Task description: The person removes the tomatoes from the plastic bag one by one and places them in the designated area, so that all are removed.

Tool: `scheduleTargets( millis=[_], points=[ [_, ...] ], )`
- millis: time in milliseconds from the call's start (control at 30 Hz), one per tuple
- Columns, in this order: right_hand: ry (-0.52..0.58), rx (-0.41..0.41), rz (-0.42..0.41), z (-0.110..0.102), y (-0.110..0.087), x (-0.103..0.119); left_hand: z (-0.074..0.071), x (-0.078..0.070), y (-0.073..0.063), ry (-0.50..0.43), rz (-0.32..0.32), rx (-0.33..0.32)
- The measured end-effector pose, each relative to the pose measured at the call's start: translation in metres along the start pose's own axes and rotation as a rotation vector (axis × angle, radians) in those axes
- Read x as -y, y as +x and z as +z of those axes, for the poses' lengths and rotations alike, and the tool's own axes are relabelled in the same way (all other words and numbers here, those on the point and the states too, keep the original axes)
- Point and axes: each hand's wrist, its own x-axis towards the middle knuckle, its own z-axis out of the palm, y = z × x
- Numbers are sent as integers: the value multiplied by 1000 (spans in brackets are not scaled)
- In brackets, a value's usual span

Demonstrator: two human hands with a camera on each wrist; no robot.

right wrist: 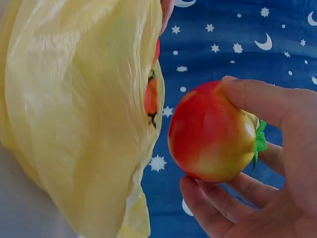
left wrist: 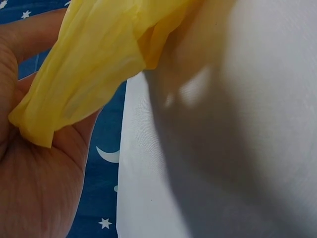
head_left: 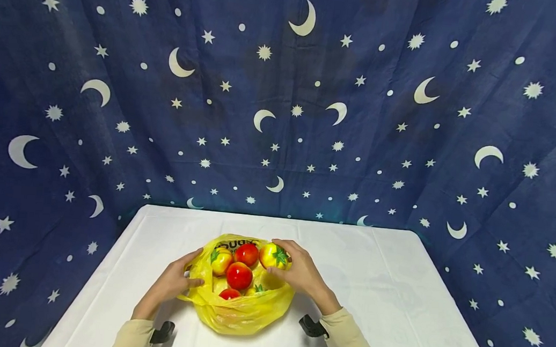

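Note:
A yellow plastic bag point(head_left: 243, 321) sits on the table with its mouth spread wide. My left hand point(head_left: 170, 281) holds the bag's left rim, its thumb over the edge; the left wrist view shows the yellow plastic point(left wrist: 89, 74) lying across that palm. In my right hand point(head_left: 304, 272) is a shiny red-and-yellow tomato-like fruit point(right wrist: 213, 134) with a green leafy cap, gripped between thumb and fingers at the bag's right rim. Inside the bag are several more fruits, among them a glossy red one point(head_left: 239, 276) and a yellow one with a green cap point(head_left: 222, 261).
A white cloth covers the table point(head_left: 371, 287), which reaches back to a dark blue curtain point(head_left: 309, 143) with pale moons and stars. Black wrist mounts point(head_left: 313, 326) show by both sleeves. Black print point(head_left: 234, 244) marks the bag's far inner side.

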Motion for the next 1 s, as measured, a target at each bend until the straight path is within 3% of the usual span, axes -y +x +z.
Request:
scheduleTargets(
  millis=[233, 400, 633, 800, 1000],
  points=[
    [-26, -76, -4, -20, 8, -10, -1, -4, 6, -2, 34, -11],
    [-37, -108, 38, -31, 10, -20, -1, -5, 6, 0, 42, -9],
    [-52, -133, 93, -34, 10, -38, 1, -6, 1, -18, 29, -19],
    [-54, -148, 139, -35, 6, -53, 2, -10, -2, -26, 2, 12],
    [-44, -161, 173, -39, 12, -70, 1, -14, -2, -23, 21, -13]
  ],
)
